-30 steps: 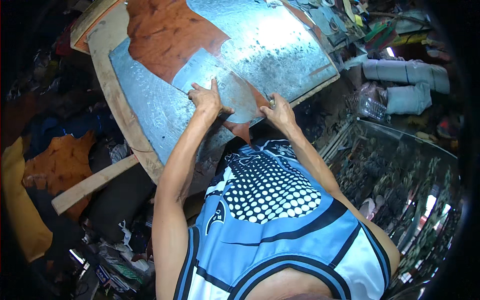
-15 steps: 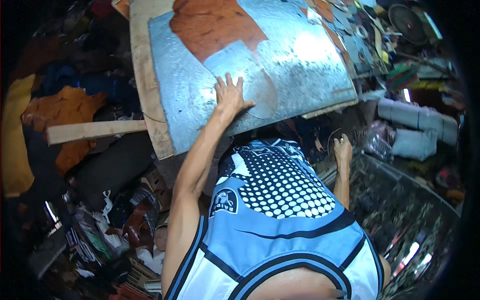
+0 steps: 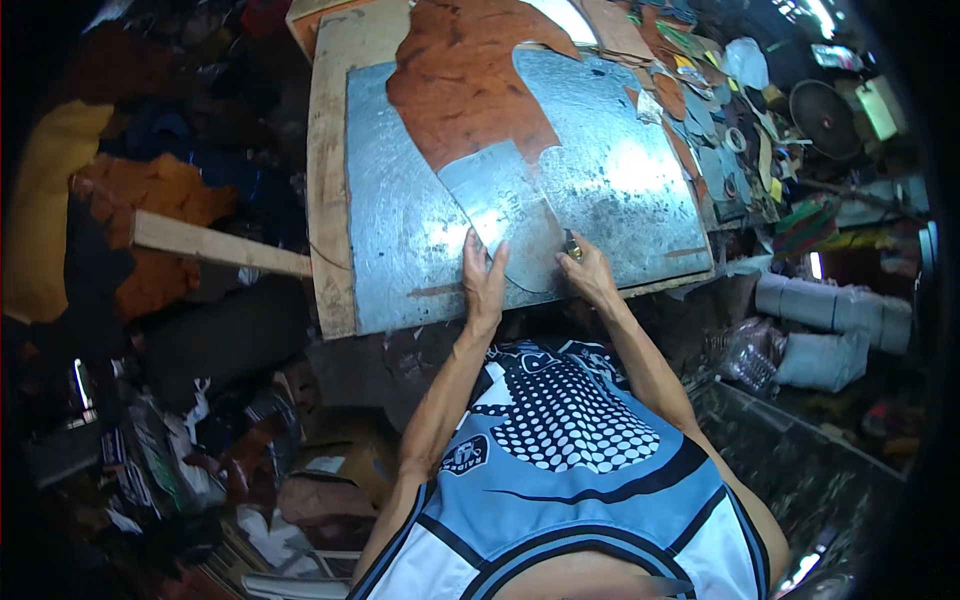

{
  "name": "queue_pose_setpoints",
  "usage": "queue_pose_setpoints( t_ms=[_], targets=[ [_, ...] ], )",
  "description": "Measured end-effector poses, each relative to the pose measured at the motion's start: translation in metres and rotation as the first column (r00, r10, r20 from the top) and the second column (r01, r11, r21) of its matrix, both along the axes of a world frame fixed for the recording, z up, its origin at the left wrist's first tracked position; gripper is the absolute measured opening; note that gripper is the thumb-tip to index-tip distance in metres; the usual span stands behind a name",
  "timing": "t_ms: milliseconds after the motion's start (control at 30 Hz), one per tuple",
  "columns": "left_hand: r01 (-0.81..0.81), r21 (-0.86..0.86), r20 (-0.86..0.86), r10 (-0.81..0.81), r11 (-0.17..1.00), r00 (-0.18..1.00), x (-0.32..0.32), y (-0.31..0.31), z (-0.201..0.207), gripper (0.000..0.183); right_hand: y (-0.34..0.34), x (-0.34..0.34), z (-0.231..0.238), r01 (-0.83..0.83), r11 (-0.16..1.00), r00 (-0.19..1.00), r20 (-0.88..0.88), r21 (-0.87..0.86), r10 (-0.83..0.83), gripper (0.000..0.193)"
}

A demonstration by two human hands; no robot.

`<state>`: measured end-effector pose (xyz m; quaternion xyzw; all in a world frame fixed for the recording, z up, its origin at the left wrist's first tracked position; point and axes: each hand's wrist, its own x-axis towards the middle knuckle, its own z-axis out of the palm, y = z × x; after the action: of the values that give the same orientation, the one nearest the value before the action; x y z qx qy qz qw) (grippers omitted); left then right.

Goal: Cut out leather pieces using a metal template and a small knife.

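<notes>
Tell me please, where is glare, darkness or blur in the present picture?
Head view: white glare on the metal sheet, beyond the right hand; head view: black round border, dim clutter at left; head view: lower-right background looks smeared, left hand fairly sharp.

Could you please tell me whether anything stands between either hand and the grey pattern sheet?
Nothing visible blocks the left hand, which is at the left edge of the grey pattern sheet. On the other side, only the small tool held in the right hand comes between that hand and the sheet.
</notes>
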<state>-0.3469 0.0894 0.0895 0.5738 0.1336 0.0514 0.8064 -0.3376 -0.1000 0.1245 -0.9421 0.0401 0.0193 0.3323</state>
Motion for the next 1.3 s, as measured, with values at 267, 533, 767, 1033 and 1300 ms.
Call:
queue_pose_setpoints(
  t_ms=[267,533,767,1033,1300],
  targets=[
    [-0.053,-0.359,-0.317,-0.068,0.932,0.946,0.029,0.025,-0.004,0.047,-0.030,0.040,0.015,0.339,0.688,0.853,-0.519,0.642,0.063,0.025],
    [-0.106,0.410,-0.161,0.186,0.906,0.969,0.030,0.008,-0.012,0.051,-0.175,0.057,0.009,0.417,0.448,0.903,-0.419,0.791,-0.101,0.025],
    [-0.144,0.659,-0.134,0.303,0.738,0.944,0.040,-0.024,0.016,0.065,-0.239,0.072,-0.013,0.493,0.378,0.869,-0.459,0.784,-0.183,0.032],
    [-0.173,0.174,-0.396,0.230,0.969,0.889,0.060,0.001,0.032,0.054,-0.236,0.081,-0.016,0.470,0.427,0.871,-0.484,0.773,-0.083,0.023],
    [-0.070,0.280,-0.219,0.135,0.957,0.966,0.037,-0.003,0.056,0.037,-0.230,0.081,-0.013,0.436,0.466,0.893,-0.437,0.770,-0.113,0.052]
  ],
)
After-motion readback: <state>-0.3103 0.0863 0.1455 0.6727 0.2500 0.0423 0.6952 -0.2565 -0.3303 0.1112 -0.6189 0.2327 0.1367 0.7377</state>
